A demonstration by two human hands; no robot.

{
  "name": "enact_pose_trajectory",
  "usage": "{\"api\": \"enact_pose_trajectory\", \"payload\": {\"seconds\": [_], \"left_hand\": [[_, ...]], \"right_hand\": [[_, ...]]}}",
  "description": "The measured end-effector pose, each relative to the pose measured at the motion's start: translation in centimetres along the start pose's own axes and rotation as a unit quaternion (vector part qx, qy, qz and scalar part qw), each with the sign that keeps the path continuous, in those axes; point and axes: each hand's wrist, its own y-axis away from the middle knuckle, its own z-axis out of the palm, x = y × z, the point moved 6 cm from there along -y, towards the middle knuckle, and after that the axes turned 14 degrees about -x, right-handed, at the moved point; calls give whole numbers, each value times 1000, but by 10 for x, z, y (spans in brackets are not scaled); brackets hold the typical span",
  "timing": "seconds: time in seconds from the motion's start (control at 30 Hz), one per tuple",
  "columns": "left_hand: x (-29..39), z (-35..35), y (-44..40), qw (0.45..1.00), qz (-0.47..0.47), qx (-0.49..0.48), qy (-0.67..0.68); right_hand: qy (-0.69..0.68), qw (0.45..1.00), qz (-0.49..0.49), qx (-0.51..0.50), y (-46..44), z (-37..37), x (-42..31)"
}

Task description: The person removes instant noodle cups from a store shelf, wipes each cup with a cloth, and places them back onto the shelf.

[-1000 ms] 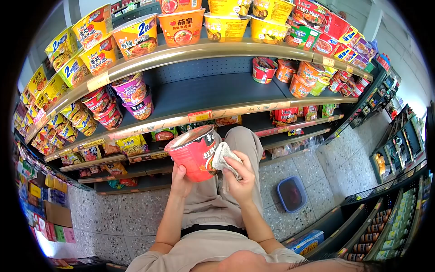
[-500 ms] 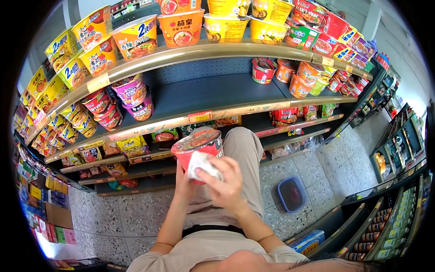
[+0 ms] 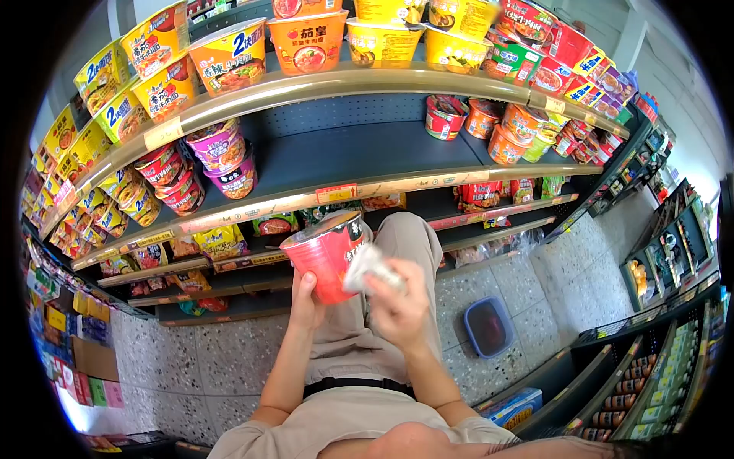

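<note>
A red instant noodle cup (image 3: 317,256) is tilted above my lap. Its left side and lower part rest in my left hand (image 3: 307,300), with the thumb showing against the wall and the other fingers hidden behind it. My right hand (image 3: 401,302) is closed around a crumpled white cloth (image 3: 367,271), slightly smeared by motion. The cloth lies at the right side of the cup, by the dark lettering; whether it presses on the wall I cannot tell.
A shelf (image 3: 336,149) ahead bears stacked purple noodle cups (image 3: 222,157) on the left and red and orange cups (image 3: 445,117) on the right. Large noodle tubs (image 3: 307,44) line the level above. A blue plastic basin (image 3: 490,327) stands on the speckled floor to my right.
The noodle cup has turned, showing more plain red wall. My right hand and the cloth have moved right, from the front of the cup to its right side.
</note>
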Motion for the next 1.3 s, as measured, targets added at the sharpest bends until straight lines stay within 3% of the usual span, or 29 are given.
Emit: {"api": "enact_pose_trajectory", "payload": {"seconds": [0.1,0.17,0.3,0.4,0.47,0.57,0.6,0.7,0.77,0.93,1.13,1.3], "left_hand": [[-10,-14,5,999,-29,10,44],[-13,-19,3,997,-28,-5,74],[4,-11,3,999,13,33,-35],[6,-13,4,996,20,56,-60],[3,-15,5,999,6,34,-9],[-1,-11,3,1000,-13,12,25],[-3,-10,2,999,-23,3,31],[-17,-9,0,996,-59,-7,65],[-13,1,-7,996,-63,-43,46],[-4,3,-30,998,-54,-25,22],[25,-24,-79,990,-62,-70,-101],[74,-37,-139,979,-4,-87,-183]], "right_hand": [[24,992,-99,-71,0,24,-31],[39,991,-95,-88,0,30,-33],[24,995,-77,-53,-2,26,-15],[0,999,36,16,6,19,33],[116,979,169,-1,18,19,80],[-170,947,260,79,46,27,137],[-237,932,267,61,43,28,136],[-479,788,378,83,41,43,132],[-517,772,364,69,31,44,130],[-550,749,370,0,6,50,142],[-532,772,340,-70,-56,51,154],[-502,796,317,-120,-124,69,174]]}}
